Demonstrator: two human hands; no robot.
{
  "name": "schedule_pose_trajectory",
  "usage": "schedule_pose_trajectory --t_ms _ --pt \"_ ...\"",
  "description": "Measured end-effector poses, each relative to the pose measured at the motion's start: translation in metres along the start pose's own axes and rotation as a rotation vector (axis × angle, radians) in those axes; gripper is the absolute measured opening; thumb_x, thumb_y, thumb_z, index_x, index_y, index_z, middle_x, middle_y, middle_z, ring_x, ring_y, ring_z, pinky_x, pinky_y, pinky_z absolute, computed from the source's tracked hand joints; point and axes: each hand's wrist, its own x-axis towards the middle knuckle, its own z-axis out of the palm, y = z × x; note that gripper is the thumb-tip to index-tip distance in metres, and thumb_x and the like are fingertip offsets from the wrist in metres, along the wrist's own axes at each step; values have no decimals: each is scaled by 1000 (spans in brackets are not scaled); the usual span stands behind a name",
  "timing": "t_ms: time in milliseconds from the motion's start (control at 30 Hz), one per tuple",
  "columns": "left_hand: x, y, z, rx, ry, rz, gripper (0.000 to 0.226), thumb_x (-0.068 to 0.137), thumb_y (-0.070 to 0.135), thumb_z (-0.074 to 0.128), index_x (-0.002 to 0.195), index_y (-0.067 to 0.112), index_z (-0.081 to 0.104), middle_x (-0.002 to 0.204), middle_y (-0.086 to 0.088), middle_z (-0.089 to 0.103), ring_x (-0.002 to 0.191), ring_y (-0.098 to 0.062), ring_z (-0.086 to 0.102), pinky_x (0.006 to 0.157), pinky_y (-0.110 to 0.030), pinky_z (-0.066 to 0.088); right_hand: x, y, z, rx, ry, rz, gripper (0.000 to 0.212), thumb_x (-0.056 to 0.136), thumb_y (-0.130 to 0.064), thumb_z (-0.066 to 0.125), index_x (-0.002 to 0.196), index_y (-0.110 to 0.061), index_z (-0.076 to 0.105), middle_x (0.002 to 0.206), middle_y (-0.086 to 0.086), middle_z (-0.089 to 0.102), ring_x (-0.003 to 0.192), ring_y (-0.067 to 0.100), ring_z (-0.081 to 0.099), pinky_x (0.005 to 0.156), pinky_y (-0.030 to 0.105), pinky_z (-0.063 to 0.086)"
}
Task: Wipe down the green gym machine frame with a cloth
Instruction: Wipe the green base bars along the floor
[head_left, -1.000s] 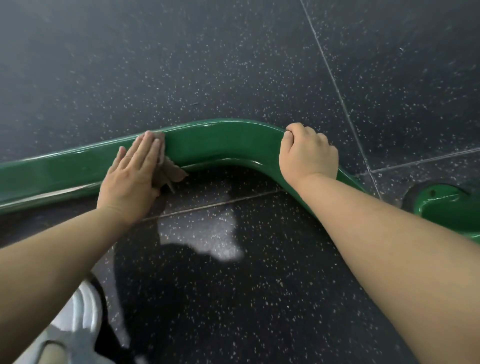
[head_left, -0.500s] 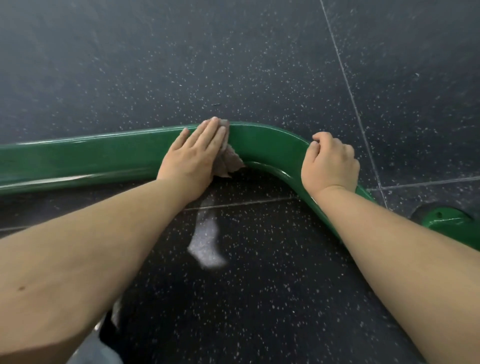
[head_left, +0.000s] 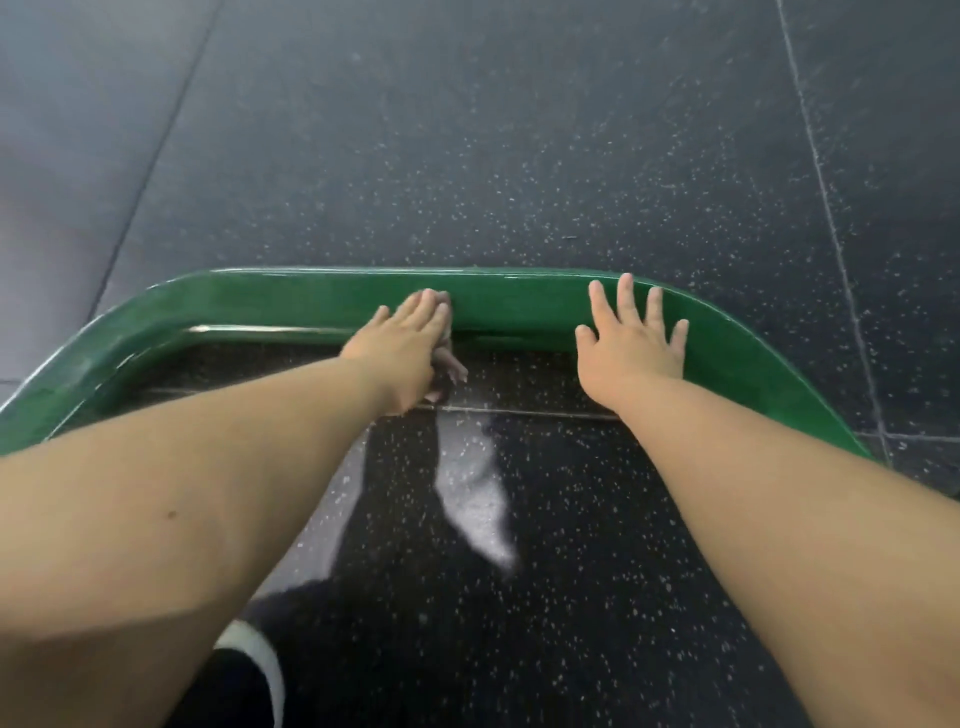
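A dark shoe with a white sole edge (head_left: 249, 670) shows at 7 o'clock, cut off by the lower border and partly behind the left forearm. A pale sheen of reflected light (head_left: 475, 499) lies on the floor between the two arms. The green frame (head_left: 322, 299) runs across the middle of the view, bending toward 8 o'clock on the left and 4 o'clock on the right; both ends pass behind the forearms.

The left hand (head_left: 402, 345) lies flat, fingers straight, pressing the cloth (head_left: 451, 364) against the frame's near face. Most of the cloth is hidden under the palm; only a blurred brownish fold hangs out at its right.

The right hand (head_left: 631, 348) rests on the frame toward 3 o'clock, fingers spread, holding nothing.

The floor (head_left: 519, 156) is dark speckled rubber tile with thin seams.
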Motion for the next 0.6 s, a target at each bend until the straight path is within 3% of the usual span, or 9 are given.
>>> schedule_pose_trajectory --t_ms 133,233,333,467,600 --pt "36 22 -20 -89 101 121 68 104 35 31 158 17 -5 166 -3 -10 153 -18 -6 123 -43 0 4 7 -4 -45 -37 -9 58 106 -46 17 155 -39 -13 162 -6 -26 150 29 -21 119 58 -4" --pt "60 9 -32 -164 181 61 54 102 37 32 152 16 24 160 -9 28 147 -24 27 121 -47 11 7 5 -5 -49 -100 -5 58 106 -47 17 154 -41 -15 161 -7 -29 149 28 -24 118 58 -6" --pt "82 -24 -39 -114 170 -72 45 102 44 28 130 11 41 130 -17 58 121 -34 54 115 -50 21 10 4 -15 -28 -175 39 59 106 -48 18 152 -43 -19 158 -9 -34 147 27 -28 117 58 -8" --pt "96 -54 -42 -30 143 -191 56 104 49 23 133 12 52 131 -20 52 120 -38 46 101 -46 36 10 1 -19 -22 -221 66 60 106 -46 20 150 -45 -21 157 -10 -36 146 26 -30 118 58 -8" --pt "95 -18 -44 -324 185 49 42 101 45 45 133 17 44 120 -13 56 108 -34 52 82 -42 42 10 -5 -29 -18 -274 102 62 106 -44 25 149 -48 -20 157 -11 -34 146 25 -30 119 58 -6"
